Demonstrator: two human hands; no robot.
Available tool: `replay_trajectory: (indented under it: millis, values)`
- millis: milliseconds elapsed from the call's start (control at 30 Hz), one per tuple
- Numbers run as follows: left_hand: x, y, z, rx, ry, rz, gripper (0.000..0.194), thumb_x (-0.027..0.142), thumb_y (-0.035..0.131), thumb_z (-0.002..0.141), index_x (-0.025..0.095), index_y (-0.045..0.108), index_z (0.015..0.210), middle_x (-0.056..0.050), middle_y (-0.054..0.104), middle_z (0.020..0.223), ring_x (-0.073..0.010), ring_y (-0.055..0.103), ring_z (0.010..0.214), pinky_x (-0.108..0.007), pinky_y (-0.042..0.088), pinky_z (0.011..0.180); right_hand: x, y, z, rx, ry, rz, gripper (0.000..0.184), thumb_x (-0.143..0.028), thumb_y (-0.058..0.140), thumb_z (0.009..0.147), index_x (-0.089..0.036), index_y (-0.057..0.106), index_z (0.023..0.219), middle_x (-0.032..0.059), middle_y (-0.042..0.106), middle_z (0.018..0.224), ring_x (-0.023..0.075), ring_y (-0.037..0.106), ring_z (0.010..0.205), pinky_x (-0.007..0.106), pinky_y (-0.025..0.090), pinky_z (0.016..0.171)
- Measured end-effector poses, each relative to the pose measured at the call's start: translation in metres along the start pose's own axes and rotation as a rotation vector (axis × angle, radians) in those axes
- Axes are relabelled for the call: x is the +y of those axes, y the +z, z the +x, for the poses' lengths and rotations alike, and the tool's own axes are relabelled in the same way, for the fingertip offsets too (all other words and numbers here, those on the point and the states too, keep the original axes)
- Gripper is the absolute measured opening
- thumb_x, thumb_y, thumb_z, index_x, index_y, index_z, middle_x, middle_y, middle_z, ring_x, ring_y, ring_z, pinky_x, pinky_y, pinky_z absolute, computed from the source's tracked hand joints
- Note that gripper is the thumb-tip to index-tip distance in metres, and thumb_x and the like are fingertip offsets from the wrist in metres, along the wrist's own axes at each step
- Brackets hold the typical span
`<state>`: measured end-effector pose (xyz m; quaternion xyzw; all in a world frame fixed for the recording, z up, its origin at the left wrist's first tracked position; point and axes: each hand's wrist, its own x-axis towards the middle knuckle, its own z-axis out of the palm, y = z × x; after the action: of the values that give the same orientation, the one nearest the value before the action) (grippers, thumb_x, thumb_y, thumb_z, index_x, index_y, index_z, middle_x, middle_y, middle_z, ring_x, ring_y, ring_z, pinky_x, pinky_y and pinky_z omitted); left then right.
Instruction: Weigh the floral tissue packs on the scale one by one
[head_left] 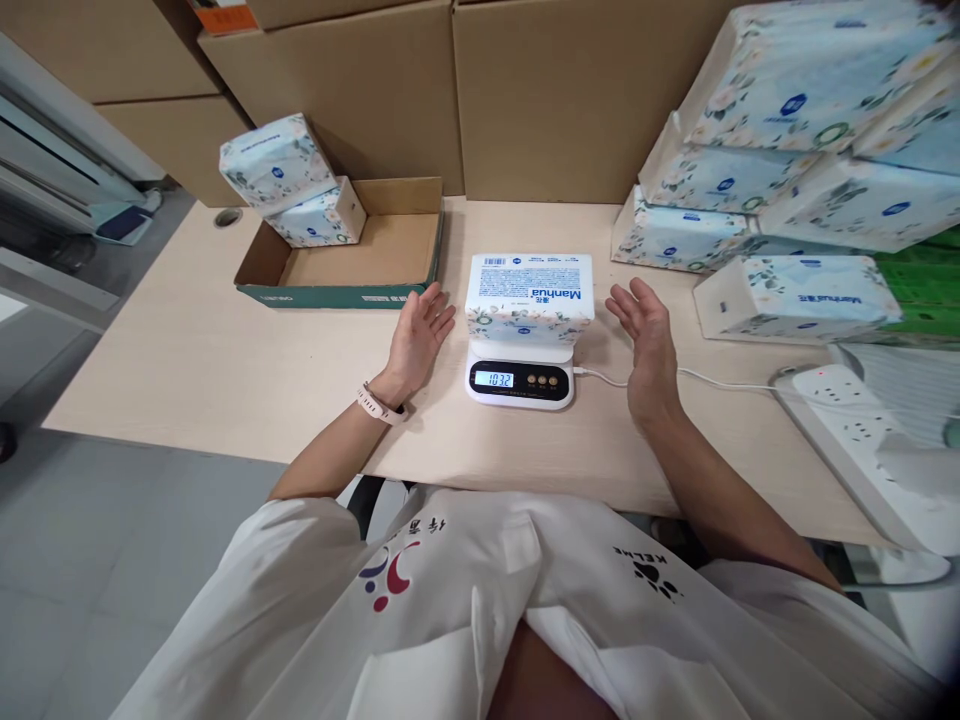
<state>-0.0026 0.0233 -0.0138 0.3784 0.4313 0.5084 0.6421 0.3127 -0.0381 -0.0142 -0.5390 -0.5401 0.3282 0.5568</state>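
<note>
A tissue pack with blue print and a floral edge rests on a white digital scale, whose lit display reads about 103.2. To the left of the pack is my left hand, fingers apart and holding nothing, a pale band on its wrist. My right hand is raised on the other side, also open and apart from the pack. Near my left fingers sits a shallow open cardboard box with a green front. Two tissue packs are stacked in its left part.
Several tissue packs are piled at the right, with another pack in front. A white cable runs from the scale toward a power strip. Large cardboard boxes line the back of the table.
</note>
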Motion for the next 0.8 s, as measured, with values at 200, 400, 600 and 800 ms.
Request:
replay_trajectory:
  millis: [200,400,600,800]
  values:
    - [0.0001,-0.0003,0.0004,-0.013,0.004,0.019,0.091,0.089,0.056,0.091,0.028,0.056,0.158,-0.010,0.045,0.178,-0.0382,0.037,0.169,-0.048,0.033,0.140,-0.0029,0.0021,-0.0012,-0.028,0.014,0.003,0.087,-0.092,0.035,0.096,-0.037,0.050,0.162,0.0100,0.057,0.169,0.0376,0.057,0.156,0.070,0.037,0.135]
    - [0.0004,0.0003,-0.0005,-0.004,-0.004,0.015,0.091,0.087,0.054,0.093,0.025,0.054,0.160,-0.011,0.041,0.180,-0.0371,0.036,0.170,-0.046,0.033,0.140,-0.0016,0.0028,-0.0033,-0.062,0.018,-0.010,0.085,-0.090,0.033,0.098,-0.039,0.047,0.165,0.0092,0.055,0.170,0.0358,0.058,0.155,0.068,0.039,0.134]
    - [0.0006,0.0005,-0.0009,-0.011,-0.005,0.021,0.094,0.087,0.052,0.094,0.024,0.049,0.164,-0.012,0.038,0.182,-0.0364,0.033,0.171,-0.046,0.031,0.141,-0.0037,0.0041,-0.0039,-0.052,0.039,0.007,0.085,-0.091,0.035,0.097,-0.038,0.049,0.163,0.0090,0.057,0.169,0.0361,0.058,0.155,0.068,0.037,0.135]
    - [-0.0003,0.0009,-0.0001,-0.006,-0.005,0.014,0.090,0.087,0.052,0.094,0.026,0.052,0.161,-0.009,0.040,0.181,-0.0351,0.034,0.171,-0.045,0.030,0.141,-0.0027,0.0052,-0.0025,-0.050,0.032,0.008,0.087,-0.092,0.035,0.096,-0.037,0.050,0.161,0.0095,0.057,0.169,0.0363,0.059,0.154,0.069,0.036,0.136]
